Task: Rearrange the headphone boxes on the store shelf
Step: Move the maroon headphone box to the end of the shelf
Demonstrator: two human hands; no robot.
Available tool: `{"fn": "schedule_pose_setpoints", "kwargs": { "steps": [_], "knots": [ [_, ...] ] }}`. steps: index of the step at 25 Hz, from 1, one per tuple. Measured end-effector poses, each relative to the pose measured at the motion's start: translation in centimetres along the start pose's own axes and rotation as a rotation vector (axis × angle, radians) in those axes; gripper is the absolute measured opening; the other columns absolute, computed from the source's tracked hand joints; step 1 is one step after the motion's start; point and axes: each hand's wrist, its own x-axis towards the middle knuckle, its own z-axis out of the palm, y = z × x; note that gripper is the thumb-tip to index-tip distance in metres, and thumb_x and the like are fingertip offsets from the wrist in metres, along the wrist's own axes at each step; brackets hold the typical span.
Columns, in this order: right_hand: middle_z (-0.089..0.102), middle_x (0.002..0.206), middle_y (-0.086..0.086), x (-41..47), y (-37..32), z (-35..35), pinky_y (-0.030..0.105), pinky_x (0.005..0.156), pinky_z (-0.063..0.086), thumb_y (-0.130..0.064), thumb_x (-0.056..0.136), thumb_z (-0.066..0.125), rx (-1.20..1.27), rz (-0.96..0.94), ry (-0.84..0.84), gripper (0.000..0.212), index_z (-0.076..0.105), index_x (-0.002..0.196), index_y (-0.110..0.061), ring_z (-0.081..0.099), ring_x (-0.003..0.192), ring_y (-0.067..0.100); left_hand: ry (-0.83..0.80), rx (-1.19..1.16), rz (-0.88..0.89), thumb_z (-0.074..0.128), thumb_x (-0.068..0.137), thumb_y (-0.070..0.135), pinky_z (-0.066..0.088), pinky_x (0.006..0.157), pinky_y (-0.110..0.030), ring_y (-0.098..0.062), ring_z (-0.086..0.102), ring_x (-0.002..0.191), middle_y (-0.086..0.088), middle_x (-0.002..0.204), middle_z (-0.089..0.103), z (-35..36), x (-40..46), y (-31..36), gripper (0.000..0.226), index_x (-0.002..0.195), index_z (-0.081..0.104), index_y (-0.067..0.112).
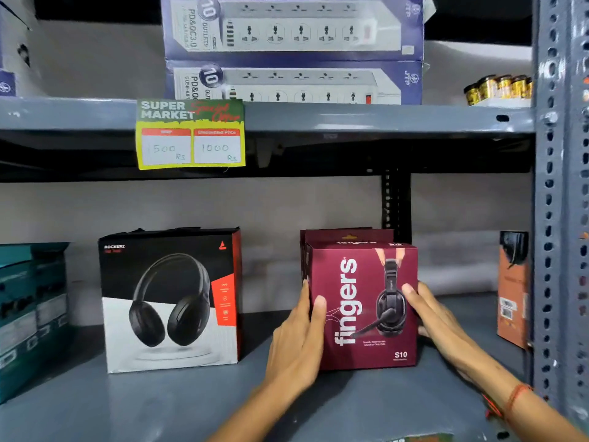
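A maroon "fingers S10" headphone box point(363, 282) stands upright on the grey shelf point(159, 406), right of centre. My left hand point(298, 342) presses its left side with the thumb on the front face. My right hand point(436, 317) grips its right side. More maroon boxes point(344, 234) stand directly behind it. A black, white and red "Rockerz" headphone box point(169, 301) stands upright to the left, apart from the maroon one.
Teal boxes point(30, 307) stand at the far left, an orange and black box point(513, 288) at the far right by the perforated upright post point(554, 218). The shelf above carries power-strip boxes point(293, 49), small jars point(497, 89) and a yellow price tag point(190, 135).
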Motion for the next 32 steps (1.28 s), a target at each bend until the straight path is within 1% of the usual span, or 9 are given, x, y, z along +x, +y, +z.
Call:
{"fn": "schedule_pose_setpoints", "kwargs": {
  "steps": [3, 8, 12, 14, 16, 23, 29, 31, 32],
  "knots": [
    [0.061, 0.136, -0.021, 0.3, 0.0, 0.1, 0.040, 0.109, 0.044, -0.071, 0.069, 0.069, 0.020, -0.050, -0.050, 0.062, 0.046, 0.126, -0.065, 0.059, 0.124, 0.003, -0.064, -0.036, 0.019, 0.030, 0.086, 0.077, 0.040, 0.109, -0.035, -0.010, 0.053, 0.132, 0.021, 0.147, 0.052, 0.9, 0.6, -1.4, 0.079, 0.155, 0.000, 0.053],
    [0.063, 0.136, -0.011, 2.0, 1.1, -0.9, 0.022, 0.098, 0.051, -0.010, 0.066, 0.092, 0.006, 0.089, -0.316, 0.103, 0.034, 0.148, -0.034, 0.063, 0.118, 0.001, -0.304, -0.115, -0.157, 0.089, 0.053, 0.063, 0.045, 0.111, -0.039, -0.004, 0.061, 0.123, 0.023, 0.133, 0.063, 1.7, 4.0, -4.6, 0.141, 0.156, -0.004, 0.039],
    [0.075, 0.121, 0.002, 3.1, 1.6, -0.8, 0.029, 0.097, 0.054, 0.010, 0.069, 0.084, 0.119, 0.197, -0.409, 0.077, 0.056, 0.137, -0.013, 0.070, 0.114, 0.017, -0.458, -0.228, -0.242, 0.096, 0.061, 0.028, 0.055, 0.087, -0.014, 0.011, 0.068, 0.101, 0.018, 0.124, 0.067, 1.3, 6.1, -5.4, 0.117, 0.151, 0.021, 0.030],
    [0.075, 0.121, 0.007, 3.5, 1.7, -0.4, 0.037, 0.103, 0.051, 0.013, 0.070, 0.081, 0.170, 0.209, -0.406, 0.070, 0.059, 0.132, -0.012, 0.069, 0.115, 0.022, -0.448, -0.254, -0.248, 0.096, 0.062, 0.024, 0.055, 0.080, -0.012, 0.010, 0.069, 0.098, 0.016, 0.122, 0.069, 1.5, 6.4, -5.4, 0.109, 0.148, 0.029, 0.030],
    [0.076, 0.119, 0.008, 3.5, 1.6, -0.3, 0.041, 0.106, 0.049, 0.012, 0.070, 0.082, 0.195, 0.200, -0.393, 0.067, 0.062, 0.129, -0.013, 0.070, 0.114, 0.023, -0.420, -0.263, -0.256, 0.099, 0.055, 0.027, 0.056, 0.091, -0.020, 0.002, 0.071, 0.104, 0.013, 0.122, 0.071, 1.7, 6.6, -5.8, 0.113, 0.147, 0.033, 0.030],
    [0.077, 0.115, 0.008, 1.4, 1.3, -0.9, 0.034, 0.095, 0.056, 0.012, 0.068, 0.082, 0.217, 0.151, -0.376, 0.065, 0.064, 0.124, -0.014, 0.073, 0.109, 0.022, -0.377, -0.293, -0.246, 0.101, 0.050, 0.029, 0.057, 0.094, -0.027, -0.005, 0.071, 0.107, 0.010, 0.123, 0.071, 2.2, 4.6, -5.0, 0.115, 0.145, 0.036, 0.032],
    [0.077, 0.117, 0.001, -0.5, 0.5, -1.3, 0.033, 0.093, 0.056, -0.001, 0.053, 0.090, 0.201, 0.138, -0.301, 0.098, 0.050, 0.141, -0.017, 0.072, 0.109, 0.018, -0.371, -0.284, -0.252, 0.101, 0.041, 0.040, 0.048, 0.109, -0.038, -0.010, 0.064, 0.121, 0.010, 0.134, 0.066, 1.5, 2.5, -3.7, 0.140, 0.155, 0.021, 0.029],
    [0.064, 0.137, -0.007, -1.6, -1.8, -0.3, 0.035, 0.100, 0.049, -0.009, 0.050, 0.096, 0.227, 0.049, -0.194, 0.119, 0.035, 0.149, -0.034, 0.063, 0.122, 0.012, -0.271, -0.265, -0.244, 0.097, 0.038, 0.055, 0.036, 0.118, -0.042, -0.016, 0.044, 0.142, 0.005, 0.158, 0.043, -0.8, 1.4, -3.2, 0.160, 0.161, -0.001, 0.029],
    [0.044, 0.149, -0.015, -2.4, -2.9, -0.5, 0.034, 0.104, 0.043, -0.012, 0.053, 0.098, 0.240, -0.008, -0.080, 0.126, 0.026, 0.152, -0.042, 0.050, 0.131, 0.007, -0.204, -0.231, -0.193, 0.093, 0.037, 0.064, 0.030, 0.121, -0.044, -0.017, 0.032, 0.149, 0.005, 0.164, 0.030, -1.2, 1.0, -2.5, 0.161, 0.161, -0.005, 0.030]
  ]
}}
